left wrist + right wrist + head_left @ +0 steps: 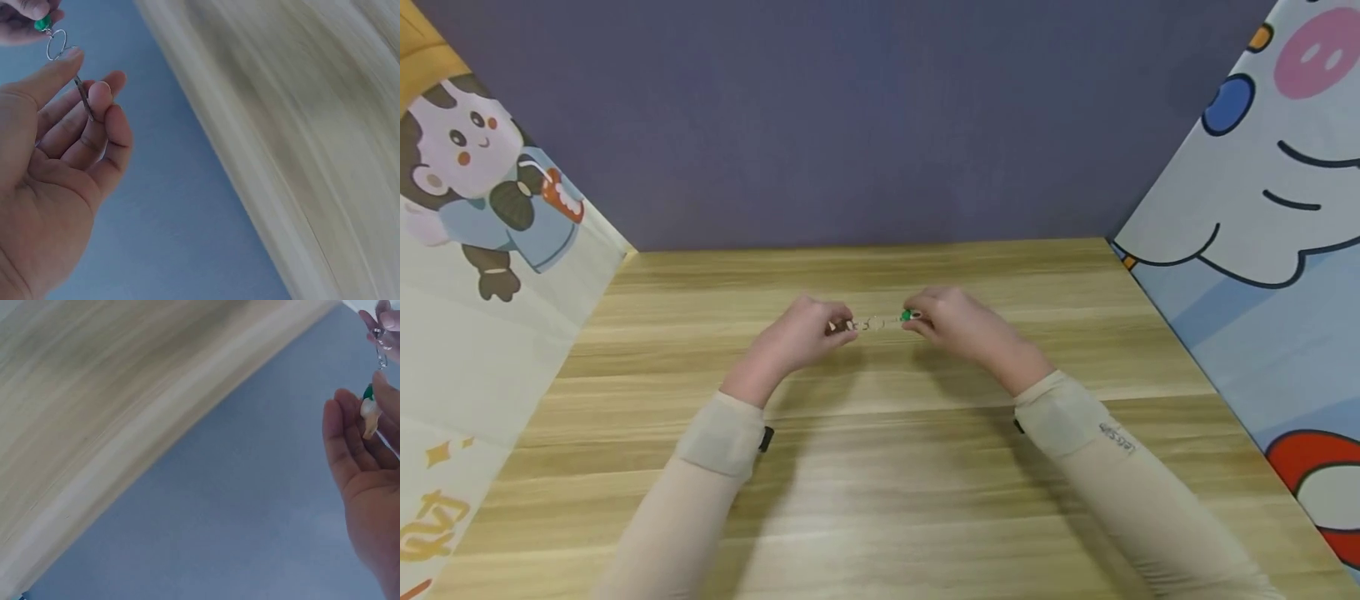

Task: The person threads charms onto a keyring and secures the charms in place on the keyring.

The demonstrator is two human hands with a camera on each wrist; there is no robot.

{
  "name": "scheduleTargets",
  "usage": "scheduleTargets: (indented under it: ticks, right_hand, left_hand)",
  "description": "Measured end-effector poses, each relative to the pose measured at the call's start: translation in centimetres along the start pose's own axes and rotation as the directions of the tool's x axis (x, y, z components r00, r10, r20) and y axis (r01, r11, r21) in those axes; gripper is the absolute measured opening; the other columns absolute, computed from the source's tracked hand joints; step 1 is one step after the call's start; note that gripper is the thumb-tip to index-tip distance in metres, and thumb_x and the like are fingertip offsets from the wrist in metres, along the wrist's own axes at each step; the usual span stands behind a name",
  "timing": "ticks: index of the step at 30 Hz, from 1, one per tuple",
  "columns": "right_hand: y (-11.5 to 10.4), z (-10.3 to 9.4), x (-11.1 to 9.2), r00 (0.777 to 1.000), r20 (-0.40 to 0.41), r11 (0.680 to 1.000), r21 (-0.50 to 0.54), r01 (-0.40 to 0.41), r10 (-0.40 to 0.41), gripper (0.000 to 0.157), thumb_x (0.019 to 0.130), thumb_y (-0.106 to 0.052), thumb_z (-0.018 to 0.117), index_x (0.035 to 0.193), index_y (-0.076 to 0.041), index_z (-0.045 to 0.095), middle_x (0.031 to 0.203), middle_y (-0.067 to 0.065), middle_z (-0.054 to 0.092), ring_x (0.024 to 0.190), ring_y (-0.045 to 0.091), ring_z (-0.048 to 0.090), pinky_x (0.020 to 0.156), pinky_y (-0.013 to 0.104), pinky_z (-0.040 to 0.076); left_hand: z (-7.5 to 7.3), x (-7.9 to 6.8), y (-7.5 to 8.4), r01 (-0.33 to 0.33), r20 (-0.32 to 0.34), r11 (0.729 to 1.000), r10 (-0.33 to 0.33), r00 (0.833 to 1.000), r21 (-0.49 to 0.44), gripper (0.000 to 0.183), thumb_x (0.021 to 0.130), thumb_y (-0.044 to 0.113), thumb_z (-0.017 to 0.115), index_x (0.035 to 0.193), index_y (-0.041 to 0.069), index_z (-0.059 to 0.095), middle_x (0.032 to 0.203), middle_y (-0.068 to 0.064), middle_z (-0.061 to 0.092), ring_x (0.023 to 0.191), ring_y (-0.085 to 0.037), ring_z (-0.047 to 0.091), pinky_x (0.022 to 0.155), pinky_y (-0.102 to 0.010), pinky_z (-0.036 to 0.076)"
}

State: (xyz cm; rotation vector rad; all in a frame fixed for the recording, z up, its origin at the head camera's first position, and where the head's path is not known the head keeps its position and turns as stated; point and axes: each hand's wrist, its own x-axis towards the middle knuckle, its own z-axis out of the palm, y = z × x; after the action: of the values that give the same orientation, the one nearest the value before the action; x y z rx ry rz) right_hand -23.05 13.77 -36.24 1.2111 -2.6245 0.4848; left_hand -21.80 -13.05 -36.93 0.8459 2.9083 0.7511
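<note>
A small keychain (876, 323) is stretched between both hands above the wooden table. My left hand (805, 335) pinches one end between thumb and fingers; a thin, flat metal piece (84, 97) shows between them in the left wrist view. Beyond the left thumb is a silver split ring (57, 44), joined to a green bead (42, 24). At the other end, my right hand (962, 323) pinches the keychain near that bead. Below the bead, a white and orange charm (370, 417) lies against the right fingers, partly covered by the thumb.
The wood-grain table (880, 483) spreads under both forearms. A dark blue-grey panel (872, 125) rises along its far edge. Panels with cartoon prints stand at the left (527, 333) and right (1225, 317) sides.
</note>
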Motion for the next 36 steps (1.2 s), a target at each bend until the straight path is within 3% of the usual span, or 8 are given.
scheduleTargets:
  ticks: [4, 11, 17, 23, 28, 36]
  right_hand:
    - [0.1, 0.7, 0.1, 1.0, 0.013, 1.0, 0.027, -0.002, 0.002, 0.025, 0.099, -0.017, 0.077, 0.118, 0.0, 0.077, 0.108, 0.015, 0.078, 0.088, 0.024, 0.078, 0.077, 0.032, 0.065]
    - [0.8, 2.6, -0.2, 0.988, 0.098, 0.983, 0.126, -0.134, 0.122, 0.03, 0.099, -0.012, 0.076, 0.123, 0.005, 0.073, 0.114, 0.019, 0.076, 0.098, 0.029, 0.078, 0.083, 0.035, 0.066]
    - [1.3, 4.3, -0.5, 0.977, 0.132, 0.959, 0.206, -0.194, 0.17, 0.028, 0.098, -0.008, 0.077, 0.122, 0.005, 0.075, 0.112, 0.018, 0.077, 0.097, 0.027, 0.076, 0.082, 0.035, 0.065]
    - [1.7, 5.4, -0.8, 0.957, 0.172, 0.92, 0.278, -0.275, 0.234, 0.025, 0.097, -0.013, 0.079, 0.119, -0.001, 0.077, 0.108, 0.012, 0.077, 0.092, 0.018, 0.071, 0.078, 0.031, 0.061]
    - [2.2, 6.2, -1.2, 0.932, 0.223, 0.885, 0.312, -0.345, 0.284, 0.02, 0.096, -0.019, 0.081, 0.113, -0.009, 0.08, 0.106, 0.006, 0.071, 0.088, 0.015, 0.061, 0.076, 0.029, 0.053]
    - [3.1, 7.1, -1.4, 0.894, 0.285, 0.79, 0.425, -0.442, 0.347, 0.022, 0.095, -0.021, 0.083, 0.115, -0.012, 0.08, 0.107, 0.008, 0.065, 0.091, 0.018, 0.057, 0.078, 0.029, 0.049]
  left_hand:
    - [0.3, 0.0, -0.8, -0.042, 0.028, 0.997, 0.041, 0.999, 0.062, 0.029, 0.099, 0.018, 0.077, 0.122, 0.0, 0.075, 0.103, -0.014, 0.081, 0.089, -0.025, 0.076, 0.083, -0.041, 0.063]
    - [0.8, -0.2, -1.5, 0.077, 0.105, 0.997, -0.074, 0.992, -0.023, 0.033, 0.1, 0.022, 0.077, 0.123, -0.001, 0.072, 0.112, -0.017, 0.08, 0.101, -0.03, 0.078, 0.091, -0.042, 0.064]
    - [1.9, -0.3, -2.6, 0.09, 0.123, 0.994, -0.082, 0.989, -0.067, 0.028, 0.097, 0.022, 0.08, 0.118, 0.004, 0.077, 0.104, -0.01, 0.081, 0.093, -0.021, 0.076, 0.087, -0.037, 0.064]
    - [3.1, -0.5, -4.2, 0.102, 0.099, 0.981, -0.086, 0.991, -0.165, 0.027, 0.091, 0.02, 0.086, 0.115, 0.008, 0.08, 0.097, -0.005, 0.079, 0.088, -0.016, 0.074, 0.084, -0.035, 0.063]
    - [4.0, -0.5, -5.1, 0.097, 0.081, 0.977, -0.083, 0.993, -0.191, 0.03, 0.089, 0.021, 0.087, 0.115, 0.008, 0.081, 0.097, -0.006, 0.076, 0.089, -0.016, 0.07, 0.084, -0.037, 0.061]
    - [4.8, -0.6, -5.6, 0.134, 0.086, 0.975, -0.12, 0.989, -0.176, 0.03, 0.09, 0.024, 0.088, 0.115, 0.01, 0.082, 0.094, -0.004, 0.069, 0.088, -0.015, 0.062, 0.079, -0.032, 0.054]
